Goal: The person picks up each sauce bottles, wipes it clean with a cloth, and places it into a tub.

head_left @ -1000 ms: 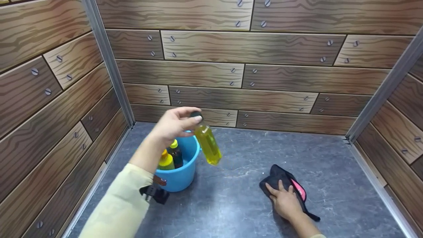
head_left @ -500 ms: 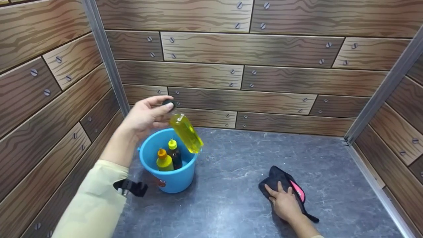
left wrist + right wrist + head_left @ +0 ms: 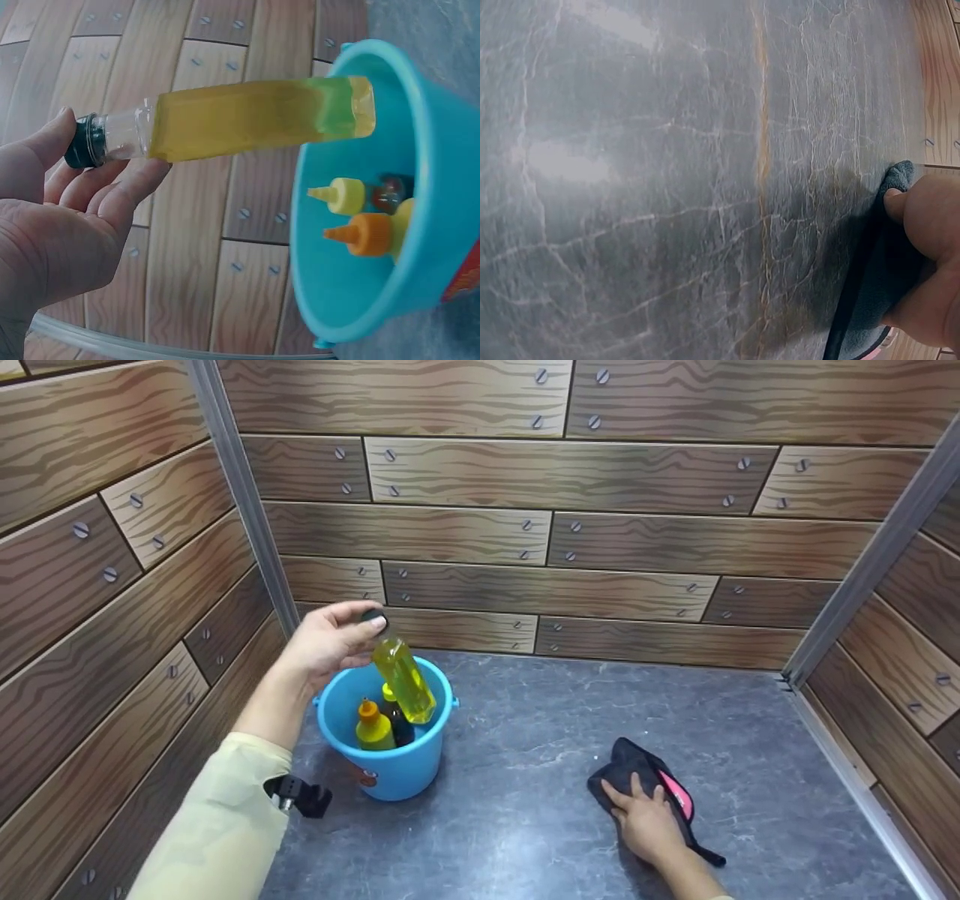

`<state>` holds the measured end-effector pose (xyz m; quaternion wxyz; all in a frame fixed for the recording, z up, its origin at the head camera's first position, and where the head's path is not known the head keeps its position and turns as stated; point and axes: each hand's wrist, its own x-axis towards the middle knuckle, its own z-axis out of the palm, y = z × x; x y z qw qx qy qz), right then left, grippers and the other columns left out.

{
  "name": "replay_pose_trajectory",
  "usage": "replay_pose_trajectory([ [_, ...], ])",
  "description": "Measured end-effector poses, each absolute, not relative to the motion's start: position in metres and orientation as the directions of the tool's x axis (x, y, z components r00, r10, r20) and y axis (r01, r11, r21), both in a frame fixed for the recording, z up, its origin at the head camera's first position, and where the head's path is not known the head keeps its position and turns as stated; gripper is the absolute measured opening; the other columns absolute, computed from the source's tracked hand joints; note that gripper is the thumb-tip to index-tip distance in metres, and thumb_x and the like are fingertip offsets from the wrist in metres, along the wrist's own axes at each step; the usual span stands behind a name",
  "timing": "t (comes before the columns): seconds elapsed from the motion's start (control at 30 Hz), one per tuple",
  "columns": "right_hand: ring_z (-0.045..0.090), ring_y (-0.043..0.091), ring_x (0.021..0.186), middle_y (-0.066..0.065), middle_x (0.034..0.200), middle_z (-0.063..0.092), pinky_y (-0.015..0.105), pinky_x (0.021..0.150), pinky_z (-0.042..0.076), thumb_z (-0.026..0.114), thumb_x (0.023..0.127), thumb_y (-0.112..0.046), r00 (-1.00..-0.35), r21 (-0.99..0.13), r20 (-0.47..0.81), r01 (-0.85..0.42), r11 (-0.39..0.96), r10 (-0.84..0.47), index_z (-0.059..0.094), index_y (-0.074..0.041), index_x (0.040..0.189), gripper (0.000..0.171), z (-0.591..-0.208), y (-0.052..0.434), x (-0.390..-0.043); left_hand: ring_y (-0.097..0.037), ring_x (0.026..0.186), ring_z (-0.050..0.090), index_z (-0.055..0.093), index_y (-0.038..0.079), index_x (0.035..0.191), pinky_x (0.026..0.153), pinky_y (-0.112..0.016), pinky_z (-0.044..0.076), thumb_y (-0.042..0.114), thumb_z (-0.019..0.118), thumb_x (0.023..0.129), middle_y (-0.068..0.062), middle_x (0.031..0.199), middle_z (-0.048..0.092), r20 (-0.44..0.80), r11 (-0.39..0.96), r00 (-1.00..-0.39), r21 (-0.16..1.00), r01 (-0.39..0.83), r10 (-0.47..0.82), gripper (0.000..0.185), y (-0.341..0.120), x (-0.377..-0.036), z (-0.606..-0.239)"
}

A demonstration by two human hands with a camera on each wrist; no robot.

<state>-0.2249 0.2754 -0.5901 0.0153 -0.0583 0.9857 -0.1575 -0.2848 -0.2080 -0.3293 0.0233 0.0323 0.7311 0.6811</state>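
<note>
My left hand [image 3: 326, 645] pinches the dark cap of a clear bottle of yellow-green oil [image 3: 405, 679], which hangs tilted over a blue bucket [image 3: 405, 772]. In the left wrist view the bottle's base overlaps the bucket's opening. Inside the bucket stand a squeeze bottle with an orange nozzle cap [image 3: 373, 727] and a dark bottle with a yellow nozzle cap [image 3: 349, 195]. Over to the right, my right hand [image 3: 649, 817] rests with fingers spread on a folded black cloth [image 3: 630, 765] with a pink patch.
The bucket stands on a grey marbled tabletop [image 3: 510, 780]. Wood-patterned panels [image 3: 465, 532] wall in the back and both sides, with metal strips at the corners. A black wrist-camera mount [image 3: 300, 795] sticks out from the left sleeve.
My left hand has carried the oil bottle leftward from beside the bucket to above its opening, then lowered it a little. The right hand has stayed on the cloth.
</note>
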Motion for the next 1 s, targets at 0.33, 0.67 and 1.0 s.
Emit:
replay_pose_trajectory([
  [0.33,0.031,0.077,0.134,0.041,0.153,0.041,0.079,0.108,0.033,0.068,0.103,-0.015,-0.992,-0.308,0.032,-0.128,0.943,-0.125,0.065,-0.018,0.148,0.045,-0.59,0.275,-0.22,-0.031,0.115,0.069,0.065,0.009,0.144,0.104,-0.054,0.054,0.018,0.072,0.104,-0.016,0.133,0.069,-0.047,0.152,-0.998,0.988,-0.04,0.046,0.041,-0.192,-0.29,-0.368],
  [0.67,0.031,0.076,0.135,0.042,0.153,0.042,0.078,0.108,0.034,0.067,0.102,-0.014,-0.994,-0.319,0.02,-0.11,0.941,-0.11,0.065,-0.018,0.148,0.046,-0.595,0.276,-0.221,-0.037,0.131,0.061,0.065,0.007,0.142,0.108,-0.062,0.048,0.015,0.071,0.105,-0.021,0.142,0.063,-0.081,0.184,-0.996,0.98,-0.072,0.045,0.039,-0.178,-0.294,-0.397],
  [1.0,0.03,0.076,0.136,0.041,0.153,0.042,0.078,0.109,0.033,0.067,0.102,-0.014,-0.994,-0.327,0.047,-0.109,0.939,-0.1,0.066,-0.018,0.147,0.045,-0.594,0.275,-0.221,-0.027,0.108,0.063,0.062,0.009,0.147,0.083,-0.037,0.053,0.018,0.071,0.105,-0.013,0.134,0.068,-0.109,0.262,-0.993,0.96,-0.095,0.039,0.045,-0.171,-0.294,-0.408],
])
